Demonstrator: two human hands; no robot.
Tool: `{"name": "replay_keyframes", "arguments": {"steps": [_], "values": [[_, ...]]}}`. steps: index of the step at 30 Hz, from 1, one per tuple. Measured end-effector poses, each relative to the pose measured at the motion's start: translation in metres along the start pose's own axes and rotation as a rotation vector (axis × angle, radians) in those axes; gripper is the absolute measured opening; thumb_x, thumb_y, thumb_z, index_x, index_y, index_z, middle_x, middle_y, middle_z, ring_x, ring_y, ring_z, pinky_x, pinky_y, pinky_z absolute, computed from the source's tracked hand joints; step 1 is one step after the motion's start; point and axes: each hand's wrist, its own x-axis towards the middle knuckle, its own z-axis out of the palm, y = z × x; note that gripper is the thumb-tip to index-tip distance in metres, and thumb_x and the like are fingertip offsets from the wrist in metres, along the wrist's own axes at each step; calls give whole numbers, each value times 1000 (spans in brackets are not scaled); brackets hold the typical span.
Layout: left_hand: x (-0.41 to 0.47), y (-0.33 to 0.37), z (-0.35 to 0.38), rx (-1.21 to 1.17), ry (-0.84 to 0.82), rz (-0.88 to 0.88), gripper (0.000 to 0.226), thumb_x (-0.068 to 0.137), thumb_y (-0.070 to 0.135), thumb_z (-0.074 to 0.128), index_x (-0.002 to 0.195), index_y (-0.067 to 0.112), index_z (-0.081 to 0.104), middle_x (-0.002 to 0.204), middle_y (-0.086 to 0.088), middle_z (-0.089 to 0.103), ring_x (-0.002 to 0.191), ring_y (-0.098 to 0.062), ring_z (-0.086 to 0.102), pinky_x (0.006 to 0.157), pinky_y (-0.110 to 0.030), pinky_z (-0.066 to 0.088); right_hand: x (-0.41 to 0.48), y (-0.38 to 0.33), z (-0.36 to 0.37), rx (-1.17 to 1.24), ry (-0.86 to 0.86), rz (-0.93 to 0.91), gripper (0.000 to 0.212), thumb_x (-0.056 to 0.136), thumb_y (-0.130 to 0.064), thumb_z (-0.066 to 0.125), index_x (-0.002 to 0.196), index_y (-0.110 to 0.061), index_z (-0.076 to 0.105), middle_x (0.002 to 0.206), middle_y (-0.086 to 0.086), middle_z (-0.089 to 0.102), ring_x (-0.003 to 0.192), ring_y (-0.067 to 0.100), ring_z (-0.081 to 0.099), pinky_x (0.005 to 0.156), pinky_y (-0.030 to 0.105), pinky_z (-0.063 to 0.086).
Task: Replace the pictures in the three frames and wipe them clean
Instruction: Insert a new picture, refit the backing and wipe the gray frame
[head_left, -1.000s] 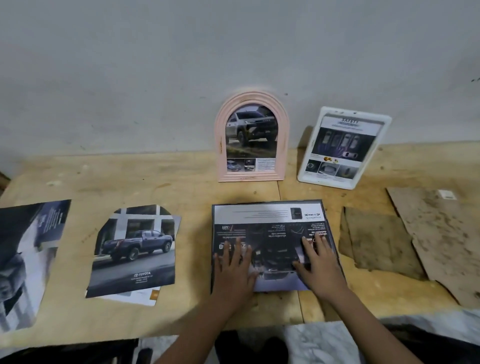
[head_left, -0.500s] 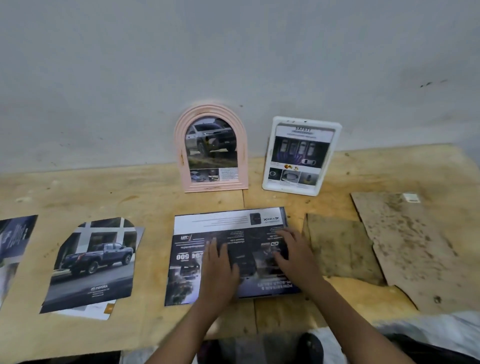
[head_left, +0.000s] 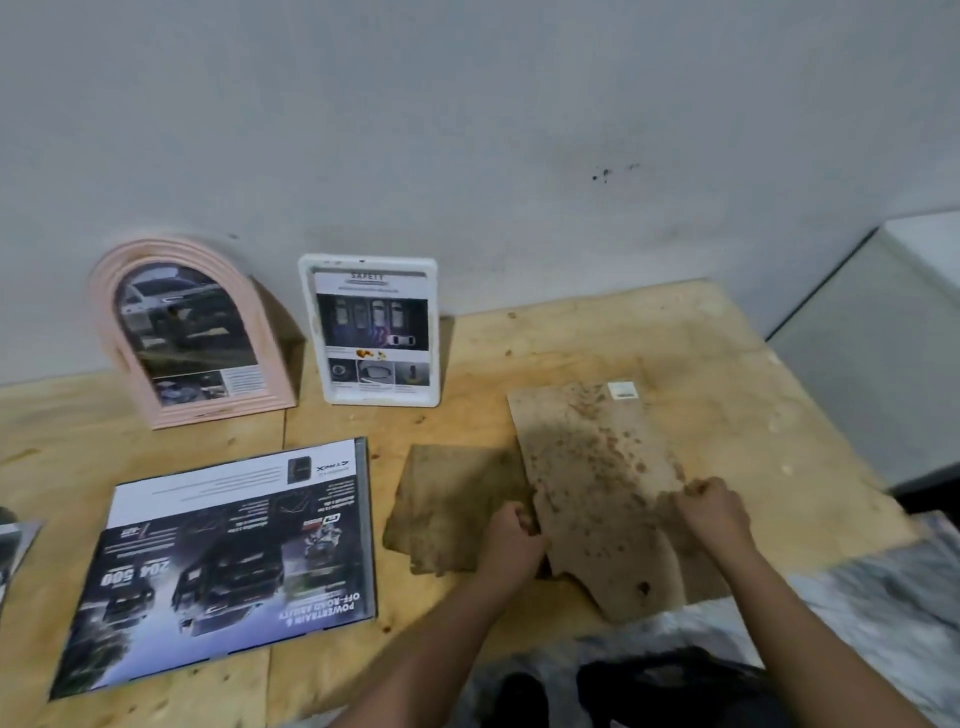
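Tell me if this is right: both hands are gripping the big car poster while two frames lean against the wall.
No. The head view shows the left hand and right hand gripping the stained brown board, not the car poster. The rest holds.

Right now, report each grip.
Left grip: holds the board by its left edge.
Right grip: holds the board by its right edge.

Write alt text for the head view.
The left hand and right hand grip the side edges of a stained brown board on a wooden table. A smaller board and a flat car poster lie to its left; a pink arched frame and a white frame stand by the wall.
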Motion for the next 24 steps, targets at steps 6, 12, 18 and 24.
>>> {"name": "replay_keyframes", "arguments": {"steps": [6, 12, 18, 24], "values": [[12, 14, 27, 18, 98, -23, 30, 89, 18, 58, 69, 23, 36, 76, 6, 45, 64, -4, 44, 56, -21, 41, 9, 31, 7, -24, -4, 40, 35, 86, -43, 56, 100, -14, 42, 108, 16, 51, 99, 38, 51, 85, 49, 47], [17, 19, 20, -63, 27, -26, 18, 83, 21, 67, 92, 11, 56, 91, 0, 56, 77, -8, 54, 57, -21, 47, -8, 40, 2, 240, -103, 32, 30, 90, -37, 55, 85, -8, 56, 95, 18, 54, 74, 23, 50, 69, 35, 40], [4, 23, -10, -465, -106, 92, 56, 78, 19, 74, 124, 10, 42, 121, -8, 57, 108, -23, 58, 90, -41, 53, -65, 35, 9, 997, -121, 182, 18, 97, -22, 45, 95, -6, 55, 101, 14, 60, 89, 28, 57, 80, 42, 46], [-42, -9, -53, -669, -303, 199, 62, 72, 15, 77, 125, 17, 46, 123, -8, 60, 113, -27, 58, 93, -48, 51, -140, -16, 54, 1460, -108, 184, 13, 98, -23, 42, 92, -13, 49, 106, 10, 57, 94, 30, 55, 72, 44, 48]]}}
